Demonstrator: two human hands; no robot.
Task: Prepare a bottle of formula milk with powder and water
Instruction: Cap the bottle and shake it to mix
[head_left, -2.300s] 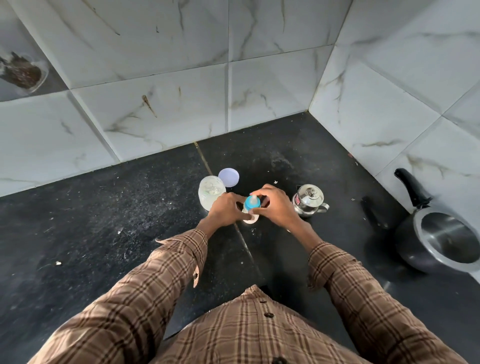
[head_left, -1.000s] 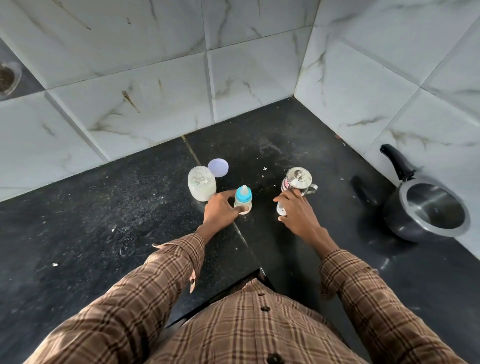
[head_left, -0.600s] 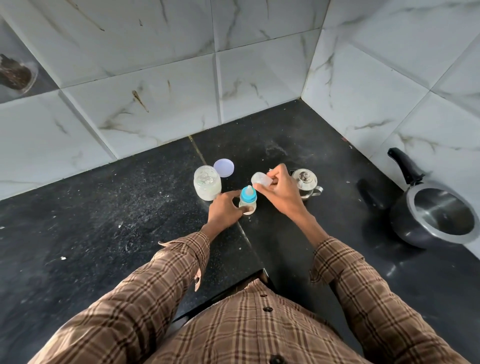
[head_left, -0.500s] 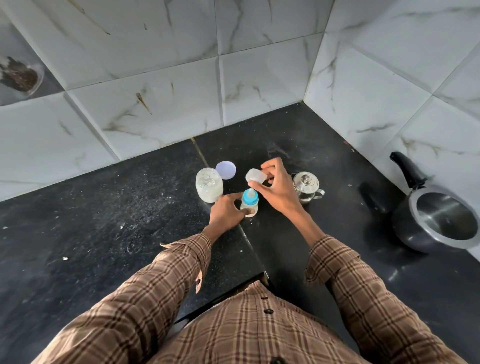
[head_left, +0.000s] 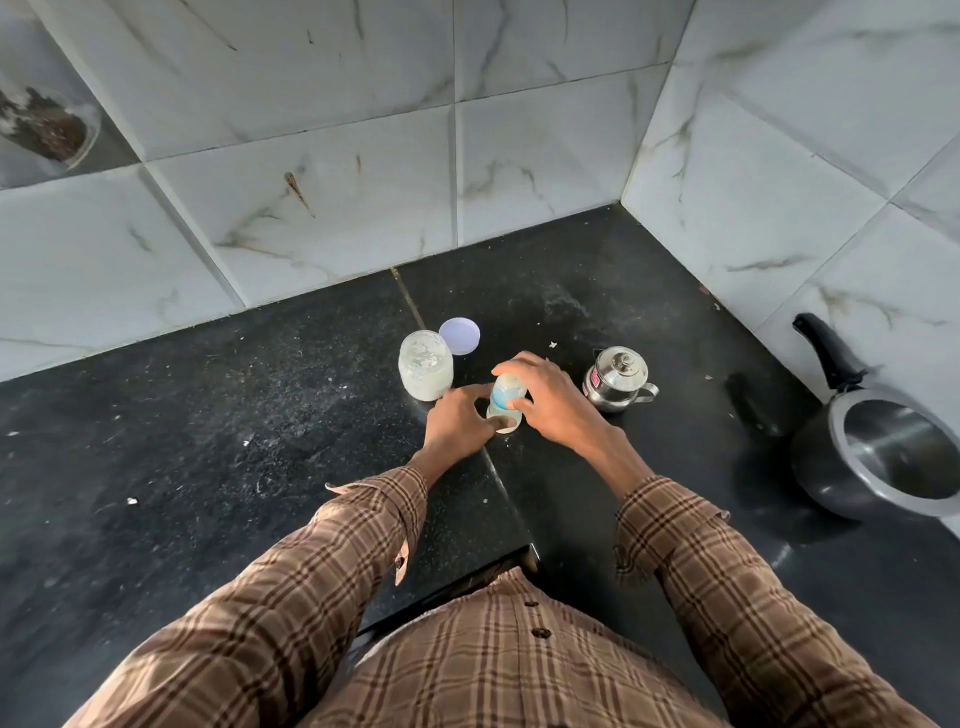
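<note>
**Cap goes onto the bottle**

We start at the baby bottle (head_left: 503, 410), which stands upright on the dark surface (head_left: 260, 441), between our two hands. Our right hand (head_left: 550, 402) is curled over its top, fingers pinching the clear cap (head_left: 510, 387) that now sits down over the blue collar. Half a second ago that same cap was held up in the air above the teat; a second ago the right hand was away beside the steel pot, picking it up. So the change is plain: the cap has come down onto the bottle. Our left hand (head_left: 460, 421) still braces the lower part of the bottle, fingers pressed against its side.

We judge this to be the closing step, with powder and water presumably already in, though we cannot see the contents past our fingers. Whether the cap is fully seated we cannot tell.

Just beyond the left hand stands the open powder jar (head_left: 425, 371), its lid (head_left: 459, 336) lying flat behind it. Just beyond the right hand sits the small steel pot (head_left: 617, 378). Well off to the right rests a pressure cooker (head_left: 883, 457).
</note>
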